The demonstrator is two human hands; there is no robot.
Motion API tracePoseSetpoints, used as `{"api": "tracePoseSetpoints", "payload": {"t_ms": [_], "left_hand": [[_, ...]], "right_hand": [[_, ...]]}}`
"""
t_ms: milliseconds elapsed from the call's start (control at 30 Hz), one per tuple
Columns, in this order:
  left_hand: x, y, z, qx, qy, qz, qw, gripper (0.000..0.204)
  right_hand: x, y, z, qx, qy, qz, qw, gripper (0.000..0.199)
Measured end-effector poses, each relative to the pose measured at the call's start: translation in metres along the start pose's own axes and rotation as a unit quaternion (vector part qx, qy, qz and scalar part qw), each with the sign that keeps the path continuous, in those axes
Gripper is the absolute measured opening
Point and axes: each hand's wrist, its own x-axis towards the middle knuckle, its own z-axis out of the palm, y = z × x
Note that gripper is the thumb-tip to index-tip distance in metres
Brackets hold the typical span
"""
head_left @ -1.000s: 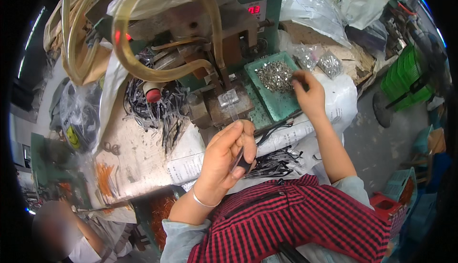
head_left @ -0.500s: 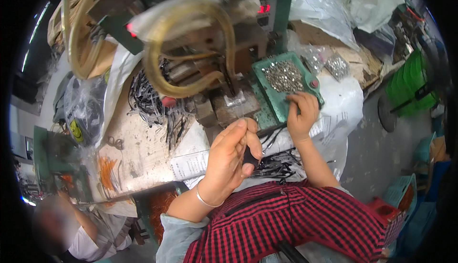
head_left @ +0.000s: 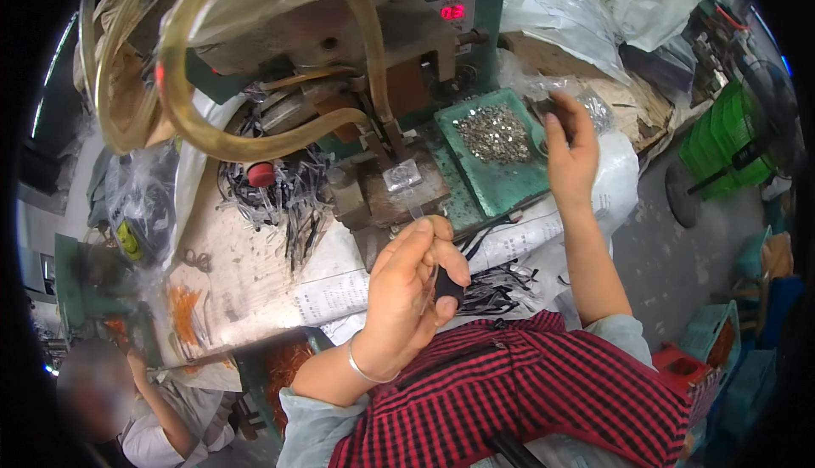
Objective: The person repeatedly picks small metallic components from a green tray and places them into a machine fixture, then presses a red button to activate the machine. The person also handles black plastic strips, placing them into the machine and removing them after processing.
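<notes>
My left hand point(head_left: 416, 277) is closed, with the thumb and fingers pinched in front of the press. Between them is a thin strip, whose clear end point(head_left: 416, 212) points up toward the metal die block point(head_left: 407, 178); a dark part point(head_left: 448, 285) shows below the fingers. My right hand point(head_left: 575, 154) is raised at the right edge of a green tray point(head_left: 503, 196), its thumb apart from the bent fingers and no held thing visible. Small shiny metal pieces point(head_left: 495, 133) are heaped in that tray. A bright plate point(head_left: 401, 174) sits on the die block.
Yellowish hoses point(head_left: 182, 120) loop over the press at the left. A red button point(head_left: 261, 174) stands near tangled black strips point(head_left: 293, 205); more strips point(head_left: 501, 288) lie near my lap. Clear bags point(head_left: 560, 18) are at the back right. Another person point(head_left: 161, 409) sits lower left.
My right hand has moved up and right from the tray's front edge, covering the spot where a red button showed. My left hand keeps its pinch. The view has shifted slightly.
</notes>
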Motion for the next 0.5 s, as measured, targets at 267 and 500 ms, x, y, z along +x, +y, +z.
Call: {"api": "tracePoseSetpoints", "payload": {"t_ms": [267,500], "left_hand": [[0.002,-0.002,0.002,-0.03,-0.015,-0.003,0.999,0.031],[-0.014,-0.003,-0.029,0.051,-0.115,-0.032,0.992,0.029]], "right_hand": [[-0.039,0.009,-0.009,-0.252,-0.176,-0.029,0.951,0.015],[-0.046,0.007,0.007,-0.318,-0.133,-0.146,0.927,0.01]]}}
